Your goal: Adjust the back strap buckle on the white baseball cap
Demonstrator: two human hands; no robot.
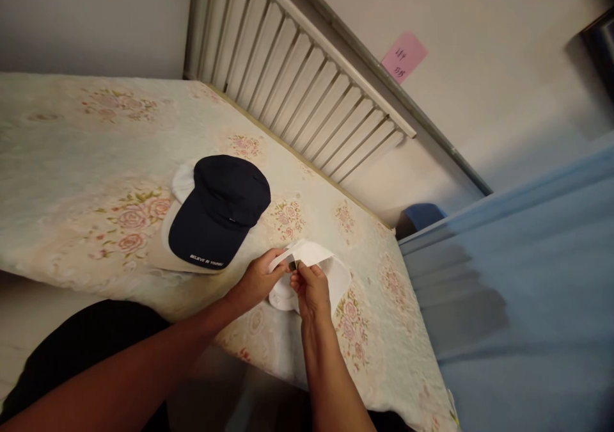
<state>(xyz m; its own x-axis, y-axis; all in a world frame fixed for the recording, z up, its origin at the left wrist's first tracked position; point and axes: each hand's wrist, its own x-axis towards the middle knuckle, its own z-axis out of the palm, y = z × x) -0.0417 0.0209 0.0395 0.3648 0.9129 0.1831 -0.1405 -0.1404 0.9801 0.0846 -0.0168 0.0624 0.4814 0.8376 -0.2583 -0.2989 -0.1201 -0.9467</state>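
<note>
A white cap [339, 280] lies on the flowered cloth with its opening and strap toward me. My left hand [261, 275] is closed on the left end of the cap's back strap, thumb and fingers pinching it. My right hand [313, 288] is closed at a small dark, metal-looking buckle [293, 265] on that strap, with the fingertips pressed together there. The right fingers hide part of the strap and buckle. To the left, apart from both hands, a navy cap [233, 192] with white lettering on its brim rests on a lighter cap [165, 253].
The flowered cloth [158, 134] covers the bed-like surface under the caps. A pale metal railing [292, 77] runs along its back edge. A blue curtain [527, 278] hangs at the right. A pink note [404, 56] is stuck on the wall.
</note>
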